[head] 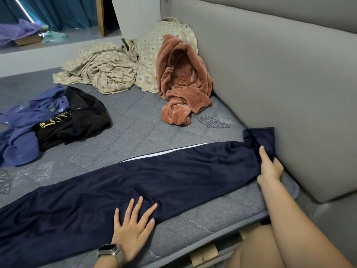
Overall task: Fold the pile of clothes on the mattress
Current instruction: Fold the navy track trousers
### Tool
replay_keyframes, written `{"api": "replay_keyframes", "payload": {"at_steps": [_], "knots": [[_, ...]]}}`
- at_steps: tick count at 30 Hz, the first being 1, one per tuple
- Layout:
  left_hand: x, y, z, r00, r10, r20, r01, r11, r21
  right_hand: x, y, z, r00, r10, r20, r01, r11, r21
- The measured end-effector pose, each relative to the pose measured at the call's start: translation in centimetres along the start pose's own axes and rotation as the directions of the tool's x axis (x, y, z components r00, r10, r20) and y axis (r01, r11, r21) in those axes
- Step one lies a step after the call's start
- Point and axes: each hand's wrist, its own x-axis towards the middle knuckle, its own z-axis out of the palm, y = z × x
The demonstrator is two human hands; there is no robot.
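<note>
Left fingers [144,206] spread straight and pressed flat on the long navy-blue trousers with a white side stripe [154,176], left hand [133,227] wearing a wristwatch [111,252]; right fingers [263,153] extended along the trouser end near the grey upholstered headboard [280,74], thumb apparently pinching the cloth, right hand [270,169] reached well forward. Trousers laid lengthwise across the near edge of the grey quilted mattress [135,128]. Probable risk: slippery fabric dragged off the mattress edge or creased anew if pulled without the left hand's pressure. Further back, unfolded: rust-coloured plush garment [181,80] against the headboard, beige patterned cloth [108,68], black garment with yellow print [77,117], blue-violet clothes [21,132]. Beyond, teal curtains [67,10] and a pale ledge [38,55].
</note>
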Motion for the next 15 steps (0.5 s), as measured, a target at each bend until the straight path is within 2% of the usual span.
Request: {"api": "replay_keyframes", "payload": {"at_steps": [3, 4, 5, 8, 9, 10, 11, 12, 13, 14, 15], "knots": [[-0.2, 0.0, -0.6, 0.985, -0.017, 0.174, 0.032, 0.996, -0.083, -1.2, -1.5, 1.0, 0.974, -0.224, -0.044, 0.218, 0.969, -0.116], [0.0, 0.1, -1.2, 0.985, -0.02, 0.17, 0.041, 0.992, -0.119, -2.1, -2.2, 1.6, 0.952, -0.302, -0.046, 0.292, 0.944, -0.152], [0.2, 0.3, -1.4, 0.994, -0.011, 0.105, 0.031, 0.982, -0.186, -3.2, -2.8, 2.3, 0.924, -0.378, -0.052, 0.364, 0.914, -0.179], [1.1, 0.4, -3.6, 0.96, -0.008, 0.281, 0.149, 0.862, -0.485, -7.2, -3.8, 4.7, 0.799, -0.6, -0.041, 0.575, 0.783, -0.237], [1.3, 0.2, -4.3, 0.96, -0.01, 0.279, 0.179, 0.791, -0.585, -8.8, -3.8, 5.6, 0.736, -0.677, 0.002, 0.659, 0.717, -0.227], [1.4, -0.1, -4.9, 0.964, -0.02, 0.265, 0.203, 0.699, -0.686, -10.5, -3.6, 6.5, 0.647, -0.759, 0.073, 0.755, 0.624, -0.202], [1.4, -0.5, -5.7, 0.965, -0.039, 0.259, 0.236, 0.558, -0.795, -12.3, -3.3, 7.3, 0.522, -0.837, 0.165, 0.851, 0.499, -0.162], [1.6, -0.8, -6.5, 0.963, -0.064, 0.261, 0.267, 0.357, -0.895, -14.1, -2.8, 8.0, 0.379, -0.883, 0.277, 0.925, 0.363, -0.11], [1.8, -1.4, -7.2, 0.951, -0.108, 0.289, 0.301, 0.125, -0.945, -15.9, -1.9, 9.1, 0.253, -0.874, 0.415, 0.963, 0.27, -0.017], [2.1, -1.9, -7.6, 0.933, -0.135, 0.334, 0.324, -0.094, -0.941, -17.2, -0.9, 9.9, 0.135, -0.811, 0.57, 0.972, 0.22, 0.082], [2.5, -2.5, -8.3, 0.92, -0.148, 0.363, 0.313, -0.279, -0.908, -18.3, 0.4, 10.8, 0.015, -0.693, 0.721, 0.965, 0.198, 0.17]]}}
